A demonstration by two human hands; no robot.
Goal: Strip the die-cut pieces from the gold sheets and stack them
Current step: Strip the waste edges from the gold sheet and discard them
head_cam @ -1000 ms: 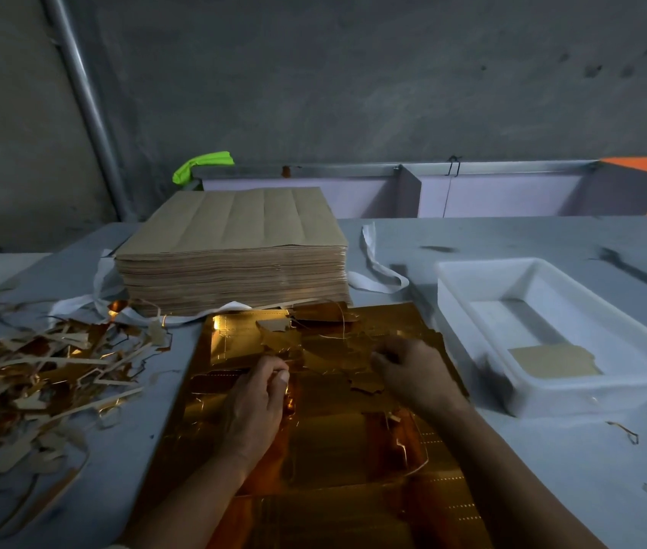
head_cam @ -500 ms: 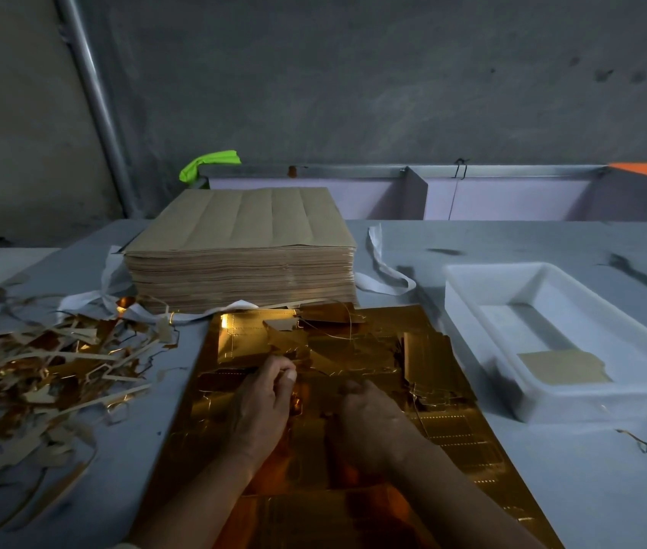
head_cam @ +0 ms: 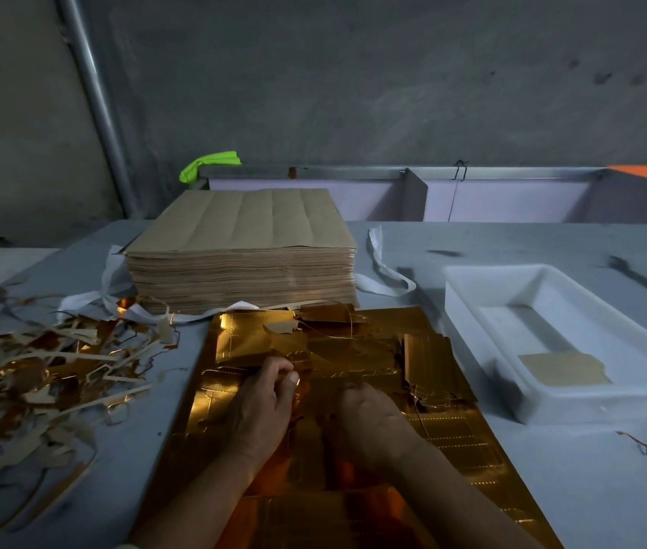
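Observation:
A gold die-cut sheet (head_cam: 468, 437) lies flat on the table in front of me. My left hand (head_cam: 262, 402) rests on its middle with fingers curled, pinching the gold material near a loosened panel (head_cam: 250, 342). My right hand (head_cam: 373, 418) sits beside it on the sheet, fingers curled down on the foil; what they hold is hidden. A small stack of stripped gold pieces (head_cam: 428, 362) lies on the sheet's right side. A tall stack of sheets, brown backs up (head_cam: 242, 247), stands behind.
A heap of gold and brown scrap strips (head_cam: 36, 374) covers the table at left. A white plastic tray (head_cam: 575, 287) at right holds one brown piece (head_cam: 563, 368). White strapping (head_cam: 385, 271) trails around the tall stack. Small scraps (head_cam: 634, 439) lie near the right.
My right hand has drawn back from the sheet's far middle toward me and left, next to my left hand. The small pile of pieces on the right came into view.

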